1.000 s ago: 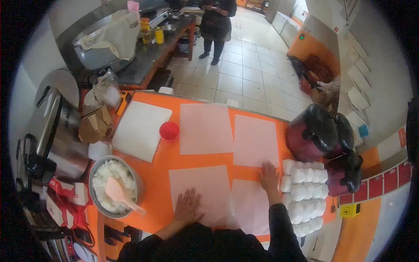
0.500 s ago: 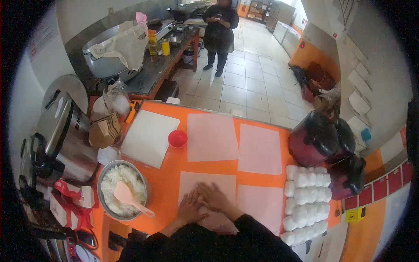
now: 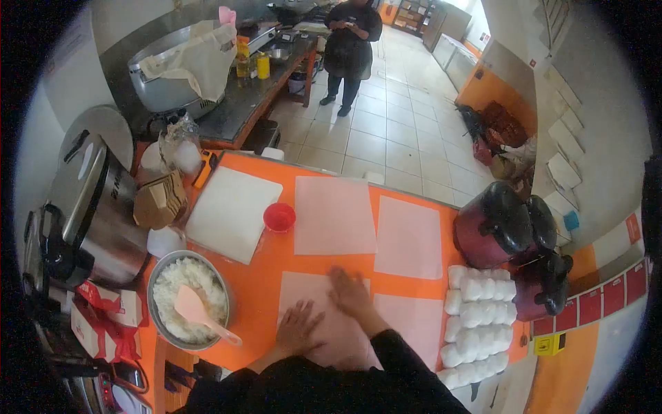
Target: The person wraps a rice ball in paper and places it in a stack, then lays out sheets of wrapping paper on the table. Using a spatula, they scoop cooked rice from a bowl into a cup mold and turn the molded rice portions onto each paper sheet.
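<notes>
Could crease or skew the near-left pink sheet, lying on the orange table right of the rice pot, through uneven pressing with left hand and right hand, apart, outstretched and clasping nothing.

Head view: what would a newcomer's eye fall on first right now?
Probably the four pale pink sheets laid out across the orange table, with the left hand and right hand over the near-left one. Next, the metal pot of white rice at the left, a pink paddle lying on it. Then the rows of white rounded bundles along the right side.
</notes>
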### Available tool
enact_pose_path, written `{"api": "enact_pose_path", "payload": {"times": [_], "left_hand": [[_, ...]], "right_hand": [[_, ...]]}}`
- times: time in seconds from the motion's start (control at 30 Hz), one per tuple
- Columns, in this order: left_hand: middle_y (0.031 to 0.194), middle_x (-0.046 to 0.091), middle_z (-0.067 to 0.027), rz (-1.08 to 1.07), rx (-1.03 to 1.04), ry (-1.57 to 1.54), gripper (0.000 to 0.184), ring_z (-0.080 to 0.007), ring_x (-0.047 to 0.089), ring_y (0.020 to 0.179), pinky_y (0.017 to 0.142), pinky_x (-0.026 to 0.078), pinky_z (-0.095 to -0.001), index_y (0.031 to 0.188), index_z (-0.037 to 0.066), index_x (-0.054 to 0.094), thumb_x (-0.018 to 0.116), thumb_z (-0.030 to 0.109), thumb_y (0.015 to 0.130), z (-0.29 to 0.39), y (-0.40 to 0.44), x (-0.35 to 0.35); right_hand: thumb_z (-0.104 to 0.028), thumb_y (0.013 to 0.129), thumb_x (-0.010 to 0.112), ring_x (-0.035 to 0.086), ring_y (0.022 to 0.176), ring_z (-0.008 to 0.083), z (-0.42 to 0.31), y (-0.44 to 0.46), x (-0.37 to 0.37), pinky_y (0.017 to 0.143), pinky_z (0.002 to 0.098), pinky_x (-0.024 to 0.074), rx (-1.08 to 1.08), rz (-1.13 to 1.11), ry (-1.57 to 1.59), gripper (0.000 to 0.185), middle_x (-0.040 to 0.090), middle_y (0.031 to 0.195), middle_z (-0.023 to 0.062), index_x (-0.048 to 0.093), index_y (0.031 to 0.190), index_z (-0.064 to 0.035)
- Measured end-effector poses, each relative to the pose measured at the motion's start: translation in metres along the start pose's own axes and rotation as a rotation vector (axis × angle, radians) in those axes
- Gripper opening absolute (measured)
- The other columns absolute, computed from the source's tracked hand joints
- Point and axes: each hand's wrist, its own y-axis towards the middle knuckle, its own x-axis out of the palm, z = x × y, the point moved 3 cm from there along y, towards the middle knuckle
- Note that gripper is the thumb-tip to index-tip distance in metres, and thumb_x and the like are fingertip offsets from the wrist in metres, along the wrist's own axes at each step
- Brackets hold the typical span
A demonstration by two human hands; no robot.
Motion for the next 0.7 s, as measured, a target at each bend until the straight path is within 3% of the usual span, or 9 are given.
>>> {"api": "enact_pose_path", "payload": {"times": [0.13, 0.17, 0.3, 0.33, 0.4, 0.47, 0.53, 0.57, 0.7], "left_hand": [[0.141, 0.023, -0.0156, -0.031, 0.010, 0.063, 0.074, -0.0377, 0.020, 0.129, 0.102, 0.019, -0.0525, 0.133, 0.025, 0.034, 0.053, 0.062, 0.071, -0.005, 0.002, 0.005], [0.140, 0.025, -0.0165, -0.019, 0.012, 0.086, 0.073, -0.0380, 0.021, 0.129, 0.102, 0.019, -0.0527, 0.132, 0.025, 0.035, 0.053, 0.061, 0.071, -0.009, 0.003, 0.015], [0.125, 0.042, -0.0197, -0.083, -0.058, -0.113, 0.068, -0.0331, 0.039, 0.115, 0.095, 0.029, -0.0470, 0.111, 0.007, 0.055, 0.064, 0.055, 0.064, 0.004, 0.024, -0.043], [0.125, 0.042, -0.0197, -0.061, -0.043, -0.106, 0.068, -0.0331, 0.039, 0.115, 0.095, 0.029, -0.0470, 0.111, 0.007, 0.055, 0.064, 0.055, 0.064, 0.004, 0.032, -0.038], [0.129, 0.037, -0.0211, 0.391, -0.146, -0.154, 0.069, -0.0335, 0.035, 0.118, 0.094, 0.029, -0.0471, 0.115, 0.007, 0.050, 0.071, 0.042, 0.060, -0.011, 0.051, -0.040], [0.136, 0.025, -0.0224, 0.613, -0.378, -0.285, 0.079, -0.0354, 0.027, 0.124, 0.097, 0.026, -0.0490, 0.125, 0.008, 0.039, 0.075, 0.025, 0.057, -0.036, 0.083, -0.034], [0.140, 0.015, -0.0230, 0.965, -0.499, -0.198, 0.089, -0.0376, 0.019, 0.127, 0.100, 0.023, -0.0498, 0.132, 0.012, 0.028, 0.075, 0.015, 0.057, -0.035, 0.109, -0.071], [0.141, 0.012, -0.0228, 0.992, -0.594, -0.232, 0.087, -0.0375, 0.017, 0.129, 0.101, 0.023, -0.0489, 0.132, 0.014, 0.030, 0.075, 0.014, 0.058, -0.051, 0.125, -0.060], [0.139, 0.022, -0.0213, 0.949, -0.775, -0.277, 0.079, -0.0355, 0.024, 0.126, 0.101, 0.025, -0.0453, 0.129, 0.017, 0.037, 0.075, 0.015, 0.059, -0.100, 0.162, -0.051]], "right_hand": [[-0.042, 0.089, 0.034, 0.028, 0.129, 0.0201, 0.018, -0.008, -0.022, 0.104, 0.0541, 0.0117, 0.035, 0.119, -0.291, 0.056, 0.031, 0.140, 0.0083, 0.032, 0.133, -0.0072], [-0.041, 0.088, 0.037, 0.030, 0.128, 0.0211, 0.024, -0.023, -0.004, 0.104, 0.0548, 0.0123, -0.081, 0.474, -0.252, 0.054, 0.036, 0.137, 0.0081, 0.036, 0.131, -0.0074], [-0.031, 0.085, 0.048, 0.052, 0.100, 0.0280, 0.025, -0.118, -0.051, 0.098, 0.0531, 0.0236, 0.382, 0.057, 0.163, 0.026, 0.059, 0.097, 0.0135, 0.057, 0.103, -0.0138], [-0.023, 0.081, 0.055, 0.053, 0.096, 0.0256, 0.038, -0.154, -0.013, 0.095, 0.0560, 0.0253, 0.431, 0.577, 0.346, 0.016, 0.060, 0.096, 0.0094, 0.058, 0.091, -0.0112], [-0.034, 0.066, 0.072, 0.052, 0.080, 0.0273, 0.030, -0.210, -0.010, 0.071, 0.0415, 0.0381, 0.532, 0.842, 0.333, 0.032, 0.057, 0.080, 0.0067, 0.057, 0.081, -0.0109], [-0.034, 0.065, 0.072, 0.052, 0.082, 0.0279, 0.030, -0.248, 0.007, 0.074, 0.0413, 0.0384, 0.509, 0.912, 0.125, 0.033, 0.057, 0.080, 0.0076, 0.057, 0.081, -0.0095], [-0.032, 0.067, 0.070, 0.051, 0.087, 0.0299, 0.048, -0.259, 0.039, 0.078, 0.0453, 0.0376, 0.599, 0.454, 0.330, 0.038, 0.055, 0.090, 0.0116, 0.055, 0.092, -0.0081], [-0.029, 0.069, 0.067, 0.048, 0.094, 0.0311, 0.025, -0.264, 0.009, 0.082, 0.0505, 0.0354, 0.418, 0.794, -0.034, 0.042, 0.052, 0.101, 0.0142, 0.052, 0.101, -0.0071], [-0.027, 0.071, 0.065, 0.045, 0.102, 0.0305, 0.031, -0.270, 0.011, 0.089, 0.0546, 0.0305, 0.434, 0.721, -0.009, 0.041, 0.049, 0.107, 0.0140, 0.051, 0.104, -0.0073]]}}
